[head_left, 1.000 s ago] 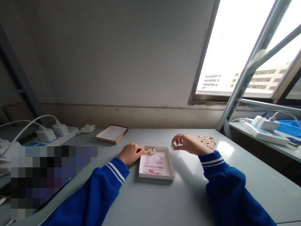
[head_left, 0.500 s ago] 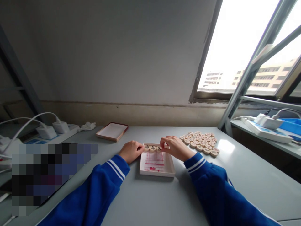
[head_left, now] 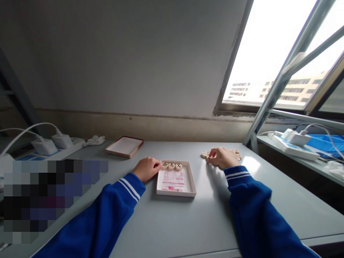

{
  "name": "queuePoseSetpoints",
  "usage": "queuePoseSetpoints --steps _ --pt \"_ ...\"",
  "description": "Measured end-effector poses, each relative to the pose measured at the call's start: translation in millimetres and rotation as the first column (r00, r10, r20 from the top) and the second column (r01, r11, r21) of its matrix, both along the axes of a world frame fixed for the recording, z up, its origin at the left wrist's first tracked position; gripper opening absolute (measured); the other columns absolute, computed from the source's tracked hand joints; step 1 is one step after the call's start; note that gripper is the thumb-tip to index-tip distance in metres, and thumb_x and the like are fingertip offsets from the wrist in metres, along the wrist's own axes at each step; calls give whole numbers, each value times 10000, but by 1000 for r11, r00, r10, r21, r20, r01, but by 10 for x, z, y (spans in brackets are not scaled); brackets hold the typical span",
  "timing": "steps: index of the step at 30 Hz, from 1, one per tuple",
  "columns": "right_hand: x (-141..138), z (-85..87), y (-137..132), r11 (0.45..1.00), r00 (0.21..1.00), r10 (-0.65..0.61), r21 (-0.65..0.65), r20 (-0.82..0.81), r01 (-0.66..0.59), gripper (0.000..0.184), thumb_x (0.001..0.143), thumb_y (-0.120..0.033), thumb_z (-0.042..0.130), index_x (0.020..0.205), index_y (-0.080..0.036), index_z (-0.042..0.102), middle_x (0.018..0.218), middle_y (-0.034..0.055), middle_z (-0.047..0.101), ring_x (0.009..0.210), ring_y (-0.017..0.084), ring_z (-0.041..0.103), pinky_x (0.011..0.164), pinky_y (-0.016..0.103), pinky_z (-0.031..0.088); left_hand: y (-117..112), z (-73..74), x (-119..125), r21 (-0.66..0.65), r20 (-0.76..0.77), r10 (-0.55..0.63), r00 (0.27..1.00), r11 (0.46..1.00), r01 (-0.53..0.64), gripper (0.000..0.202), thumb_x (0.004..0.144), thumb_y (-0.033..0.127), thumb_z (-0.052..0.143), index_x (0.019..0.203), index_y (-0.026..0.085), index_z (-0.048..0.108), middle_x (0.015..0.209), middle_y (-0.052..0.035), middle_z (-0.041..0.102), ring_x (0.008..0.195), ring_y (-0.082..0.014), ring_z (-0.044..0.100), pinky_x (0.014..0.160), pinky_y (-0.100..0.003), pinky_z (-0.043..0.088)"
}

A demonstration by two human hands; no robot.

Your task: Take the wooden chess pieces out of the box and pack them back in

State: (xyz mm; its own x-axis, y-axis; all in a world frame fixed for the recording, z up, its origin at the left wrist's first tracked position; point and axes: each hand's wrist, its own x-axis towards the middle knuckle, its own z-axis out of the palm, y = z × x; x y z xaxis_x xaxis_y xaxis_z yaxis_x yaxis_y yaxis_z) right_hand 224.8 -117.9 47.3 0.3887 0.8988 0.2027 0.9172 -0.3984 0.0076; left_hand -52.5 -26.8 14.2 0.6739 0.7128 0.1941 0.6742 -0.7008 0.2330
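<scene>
A shallow white cardboard box (head_left: 176, 194) with pink line drawing on its bottom lies in front of me. Inside, along its far wall, three round wooden xiangqi pieces (head_left: 171, 166) with black characters sit in a row. My left hand (head_left: 147, 168) rests at the far left corner of this box, its curled fingers holding the rim. To the right, my right hand (head_left: 220, 157) is over a cluster of wooden xiangqi pieces (head_left: 204, 154) and hides most of them. Its thumb and forefinger pinch at a piece on the cluster's near left edge.
A box lid (head_left: 125, 146) lies open side up at the back left. Power strips with plugged chargers (head_left: 46, 147) stand on the left and on a right-hand shelf (head_left: 292, 143). The left part of the desk is pixelated. A metal frame post (head_left: 260, 114) rises at the back right.
My right hand has left the third piece in the box and moved right to the cluster. My left hand stays at the box corner. The view has shifted slightly.
</scene>
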Motion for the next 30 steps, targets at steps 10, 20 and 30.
queuePoseSetpoints --steps 10,20,30 --pt "-56 10 5 972 974 227 -60 4 -226 189 663 -395 572 731 -239 655 768 41 644 749 203 564 612 279 381 0 7 -1 -13 17 -13 1000 1000 13 384 823 327 338 638 158 628 689 -67 650 613 -146 536 515 -254 245" --pt "-454 120 35 822 742 569 217 -353 -527 250 709 -381 559 874 -205 626 821 12 648 707 134 558 617 233 402 -7 17 5 -2 -2 -3 1000 1000 3 384 821 332 340 629 156 621 678 -71 644 620 -155 539 513 -256 237" --pt "-720 4 3 765 765 643 86 -46 -638 122 726 -303 591 822 -227 599 836 18 634 821 183 538 731 320 276 -24 29 0 -4 -18 -5 1000 1000 5 378 830 335 338 680 158 636 709 -74 652 646 -162 553 532 -255 270"
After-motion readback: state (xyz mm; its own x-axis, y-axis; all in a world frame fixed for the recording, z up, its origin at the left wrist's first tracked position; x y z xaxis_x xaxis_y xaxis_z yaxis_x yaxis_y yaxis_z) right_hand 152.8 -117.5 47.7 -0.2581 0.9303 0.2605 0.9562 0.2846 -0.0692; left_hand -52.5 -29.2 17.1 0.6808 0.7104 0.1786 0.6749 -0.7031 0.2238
